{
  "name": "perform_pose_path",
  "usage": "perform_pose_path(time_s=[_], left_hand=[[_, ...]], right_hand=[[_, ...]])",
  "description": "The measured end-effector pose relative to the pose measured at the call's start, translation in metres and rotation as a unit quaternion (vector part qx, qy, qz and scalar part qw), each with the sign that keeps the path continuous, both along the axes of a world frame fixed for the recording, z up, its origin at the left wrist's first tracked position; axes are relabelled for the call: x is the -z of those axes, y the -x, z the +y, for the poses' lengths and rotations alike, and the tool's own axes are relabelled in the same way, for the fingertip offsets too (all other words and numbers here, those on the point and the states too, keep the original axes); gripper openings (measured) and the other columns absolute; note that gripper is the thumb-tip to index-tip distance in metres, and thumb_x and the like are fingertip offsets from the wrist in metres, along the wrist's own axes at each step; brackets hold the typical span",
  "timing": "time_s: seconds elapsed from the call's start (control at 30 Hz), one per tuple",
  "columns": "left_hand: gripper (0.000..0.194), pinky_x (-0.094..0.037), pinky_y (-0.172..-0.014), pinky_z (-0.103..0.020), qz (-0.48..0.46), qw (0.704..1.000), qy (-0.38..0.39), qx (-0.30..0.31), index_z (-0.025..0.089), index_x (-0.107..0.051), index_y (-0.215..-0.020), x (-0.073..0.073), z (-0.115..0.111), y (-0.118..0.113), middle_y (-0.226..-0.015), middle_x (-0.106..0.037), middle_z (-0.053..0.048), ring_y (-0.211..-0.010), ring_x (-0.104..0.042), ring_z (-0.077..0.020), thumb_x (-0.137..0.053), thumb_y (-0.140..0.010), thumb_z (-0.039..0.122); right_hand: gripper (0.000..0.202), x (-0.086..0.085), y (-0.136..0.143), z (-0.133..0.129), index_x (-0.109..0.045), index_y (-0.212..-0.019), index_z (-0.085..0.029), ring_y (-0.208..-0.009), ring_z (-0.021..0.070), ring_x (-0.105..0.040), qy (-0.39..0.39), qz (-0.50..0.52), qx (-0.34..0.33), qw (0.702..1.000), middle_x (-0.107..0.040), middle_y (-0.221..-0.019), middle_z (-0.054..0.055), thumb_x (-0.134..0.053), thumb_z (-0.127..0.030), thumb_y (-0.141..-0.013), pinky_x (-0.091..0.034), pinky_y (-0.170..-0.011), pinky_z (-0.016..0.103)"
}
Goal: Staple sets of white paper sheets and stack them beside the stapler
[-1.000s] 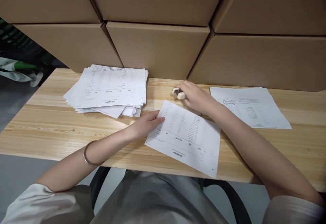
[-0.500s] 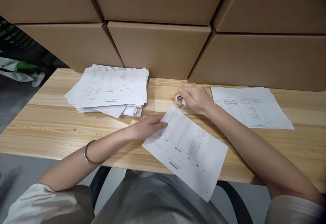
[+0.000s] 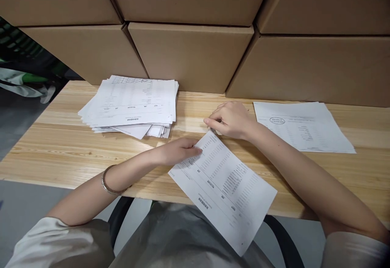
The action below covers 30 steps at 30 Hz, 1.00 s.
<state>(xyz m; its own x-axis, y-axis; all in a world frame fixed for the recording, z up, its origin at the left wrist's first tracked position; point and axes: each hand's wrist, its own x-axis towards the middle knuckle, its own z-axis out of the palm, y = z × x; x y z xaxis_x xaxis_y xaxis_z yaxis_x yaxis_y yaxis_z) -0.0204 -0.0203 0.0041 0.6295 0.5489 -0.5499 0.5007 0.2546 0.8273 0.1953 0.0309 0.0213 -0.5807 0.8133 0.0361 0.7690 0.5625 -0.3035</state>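
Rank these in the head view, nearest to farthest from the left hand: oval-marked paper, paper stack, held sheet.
1. Held sheet: gripped in the left hand.
2. Paper stack: just beyond that hand, to the left.
3. Oval-marked paper: far right, beyond the right hand.

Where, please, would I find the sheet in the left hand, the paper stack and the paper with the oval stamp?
Held sheet (image 3: 224, 188): head view, middle of its printed face.
Paper stack (image 3: 135, 102): head view, its upper face.
Stamped paper (image 3: 302, 128): head view, middle of the page.
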Motion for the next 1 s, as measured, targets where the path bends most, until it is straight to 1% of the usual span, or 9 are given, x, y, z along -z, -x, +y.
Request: perform_pose_path(time_s=[0.1, 0.3, 0.43, 0.53, 0.63, 0.7, 0.73, 0.87, 1.0], left_hand=[[0.030, -0.048, -0.069, -0.029, 0.008, 1.000, 0.003, 0.000, 0.017, -0.066, -0.092, -0.001, 0.001, 0.000, -0.093, -0.071, -0.004, -0.083, -0.066, -0.0199, -0.054, -0.092, 0.045], [0.027, -0.047, -0.070, -0.028, 0.013, 1.000, 0.006, 0.008, 0.018, -0.068, -0.091, -0.001, 0.004, -0.001, -0.095, -0.072, -0.003, -0.084, -0.066, -0.0193, -0.057, -0.090, 0.042], [0.028, -0.048, -0.071, -0.029, 0.012, 1.000, 0.019, 0.018, 0.018, -0.068, -0.096, 0.000, 0.006, -0.001, -0.096, -0.071, -0.005, -0.085, -0.066, -0.0199, -0.056, -0.090, 0.042], [0.030, -0.047, -0.068, -0.030, 0.012, 0.999, 0.023, 0.022, 0.016, -0.067, -0.096, -0.001, 0.007, -0.001, -0.094, -0.071, -0.006, -0.082, -0.065, -0.0199, -0.056, -0.089, 0.042], [0.030, -0.043, -0.062, -0.029, 0.007, 0.999, 0.008, 0.041, 0.016, -0.068, -0.094, -0.002, 0.007, -0.001, -0.087, -0.068, -0.005, -0.074, -0.062, -0.0179, -0.057, -0.088, 0.042], [0.030, -0.038, -0.056, -0.027, 0.006, 0.999, -0.025, 0.046, 0.016, -0.066, -0.088, -0.003, 0.007, -0.003, -0.078, -0.064, -0.002, -0.065, -0.056, -0.0146, -0.059, -0.087, 0.045], [0.032, -0.034, -0.053, -0.027, 0.005, 0.998, -0.051, 0.033, 0.016, -0.065, -0.085, -0.003, 0.007, -0.006, -0.073, -0.059, 0.000, -0.061, -0.052, -0.0127, -0.060, -0.086, 0.048], [0.045, -0.021, -0.050, -0.026, -0.022, 0.984, -0.166, -0.062, 0.019, -0.051, -0.072, 0.004, 0.011, -0.017, -0.062, -0.035, 0.006, -0.054, -0.031, -0.0082, -0.065, -0.080, 0.061], [0.052, -0.016, -0.051, -0.027, -0.029, 0.973, -0.223, -0.045, 0.019, -0.042, -0.063, 0.015, 0.020, -0.023, -0.060, -0.026, 0.007, -0.055, -0.024, -0.0079, -0.069, -0.076, 0.062]], right_hand=[[0.059, -0.001, 0.002, -0.002, -0.063, -0.049, -0.018, -0.053, 0.0118, -0.035, 0.008, -0.022, 0.005, 1.000, -0.044, -0.048, 0.001, -0.037, -0.046, -0.094, -0.017, -0.060, 0.031], [0.059, 0.000, 0.009, -0.003, -0.072, -0.060, -0.017, -0.061, 0.0150, -0.045, 0.028, -0.060, -0.011, 0.998, -0.056, -0.056, 0.005, -0.032, -0.042, -0.098, -0.020, -0.062, 0.031], [0.057, 0.001, 0.011, -0.003, -0.065, -0.054, -0.017, -0.058, 0.0135, -0.040, 0.008, -0.074, -0.019, 0.997, -0.056, -0.056, 0.004, -0.035, -0.041, -0.096, -0.019, -0.060, 0.031], [0.052, 0.002, 0.013, -0.004, -0.059, -0.049, -0.017, -0.055, 0.0124, -0.035, -0.006, -0.074, -0.020, 0.997, -0.052, -0.052, 0.002, -0.039, -0.039, -0.092, -0.018, -0.059, 0.031], [0.049, 0.006, 0.014, -0.004, -0.058, -0.048, -0.017, -0.055, 0.0129, -0.034, -0.022, -0.077, -0.015, 0.997, -0.052, -0.051, 0.003, -0.040, -0.035, -0.090, -0.019, -0.059, 0.031], [0.049, 0.008, 0.016, -0.004, -0.061, -0.050, -0.017, -0.055, 0.0137, -0.035, -0.038, -0.078, -0.011, 0.996, -0.055, -0.053, 0.004, -0.039, -0.034, -0.090, -0.021, -0.059, 0.032], [0.050, 0.010, 0.016, -0.005, -0.063, -0.051, -0.017, -0.055, 0.0142, -0.037, -0.043, -0.078, -0.010, 0.996, -0.056, -0.054, 0.005, -0.038, -0.035, -0.091, -0.021, -0.060, 0.032], [0.052, 0.012, 0.020, -0.005, -0.072, -0.059, -0.018, -0.060, 0.0169, -0.048, -0.051, -0.071, -0.010, 0.996, -0.062, -0.059, 0.006, -0.037, -0.035, -0.094, -0.025, -0.063, 0.032], [0.052, 0.012, 0.022, -0.006, -0.076, -0.066, -0.018, -0.068, 0.0201, -0.056, -0.053, -0.088, -0.001, 0.995, -0.067, -0.066, 0.008, -0.036, -0.035, -0.096, -0.027, -0.064, 0.033]])
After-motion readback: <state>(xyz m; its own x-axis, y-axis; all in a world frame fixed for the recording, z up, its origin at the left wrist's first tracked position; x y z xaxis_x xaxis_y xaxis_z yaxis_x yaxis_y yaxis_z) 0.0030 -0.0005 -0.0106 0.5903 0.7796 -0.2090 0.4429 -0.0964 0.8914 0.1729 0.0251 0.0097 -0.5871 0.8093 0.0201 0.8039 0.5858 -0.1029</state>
